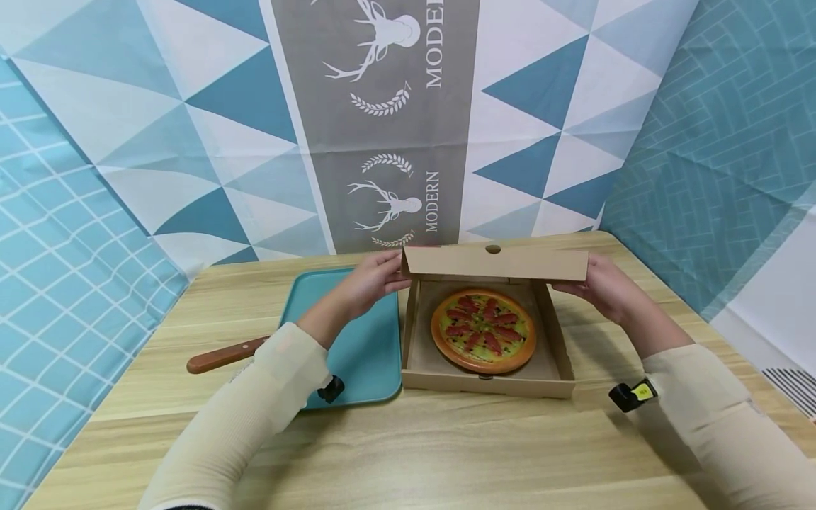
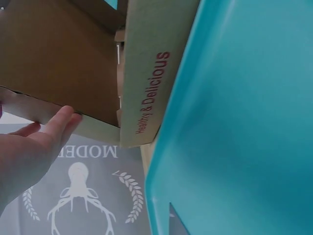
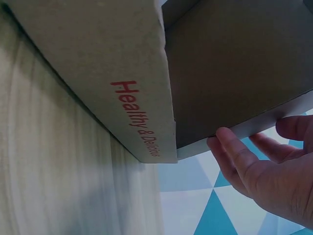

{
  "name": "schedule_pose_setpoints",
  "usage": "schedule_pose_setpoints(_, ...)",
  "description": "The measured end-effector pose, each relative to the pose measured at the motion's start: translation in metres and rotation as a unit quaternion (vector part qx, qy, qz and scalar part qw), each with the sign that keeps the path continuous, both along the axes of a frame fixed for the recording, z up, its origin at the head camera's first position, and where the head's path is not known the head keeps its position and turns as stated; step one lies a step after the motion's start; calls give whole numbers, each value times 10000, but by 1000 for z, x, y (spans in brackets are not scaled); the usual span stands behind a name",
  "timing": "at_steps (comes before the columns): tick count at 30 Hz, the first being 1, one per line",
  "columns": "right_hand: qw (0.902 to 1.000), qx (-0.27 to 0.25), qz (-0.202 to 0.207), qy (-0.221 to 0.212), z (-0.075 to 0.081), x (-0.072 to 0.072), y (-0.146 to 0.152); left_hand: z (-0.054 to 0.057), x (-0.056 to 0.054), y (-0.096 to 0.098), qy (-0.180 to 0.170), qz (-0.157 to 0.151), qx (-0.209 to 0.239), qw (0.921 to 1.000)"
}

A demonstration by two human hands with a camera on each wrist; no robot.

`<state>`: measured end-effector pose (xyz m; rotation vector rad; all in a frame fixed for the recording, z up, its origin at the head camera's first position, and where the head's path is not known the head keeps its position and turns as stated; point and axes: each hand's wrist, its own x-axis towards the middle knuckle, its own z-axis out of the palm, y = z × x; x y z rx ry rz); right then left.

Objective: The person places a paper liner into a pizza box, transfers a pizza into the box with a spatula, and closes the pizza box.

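Observation:
A brown cardboard pizza box (image 1: 487,384) stands on the table with its lid (image 1: 497,263) raised at a tilt. Inside lies a round pizza (image 1: 483,331) with red toppings and an orange-brown crust. My left hand (image 1: 376,280) holds the lid at its left side, fingertips at the side flap's edge in the left wrist view. On the opposite side my right hand (image 1: 605,287) holds the lid by its right flap, as the right wrist view shows. Red lettering reading "Healthy & Delicious" (image 3: 134,117) runs along the box's side wall.
A teal tray (image 1: 366,354) lies left of the box, close against it and partly under my left arm. A brown wooden handle (image 1: 226,355) sticks out past the tray's left edge. Patterned cloth (image 1: 389,127) hangs behind the wooden table (image 1: 433,453).

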<state>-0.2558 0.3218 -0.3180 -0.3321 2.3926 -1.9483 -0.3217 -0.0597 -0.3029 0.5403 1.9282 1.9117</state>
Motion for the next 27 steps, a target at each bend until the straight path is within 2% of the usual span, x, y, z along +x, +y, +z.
schedule_pose_setpoints(5,9997,174,-105,-148,-3,7,0,-7,8,-4,-47,-16,35,10000)
schedule_pose_setpoints(10,9989,216,-246,-342,-5,17,0,-15,17,-10,-18,128,-125,9998)
schedule_pose_setpoints(16,9988,37,-195,-454,-8,27,1,-24,23,-15,64,282,-334,9990)
schedule_pose_setpoints(20,9988,114,-118,-451,-11,31,-1,-27,26,-17,43,404,-528,9978)
schedule_pose_setpoints(27,9986,372,5,-375,-13,35,-5,-27,32,-19,-52,245,-617,9978)
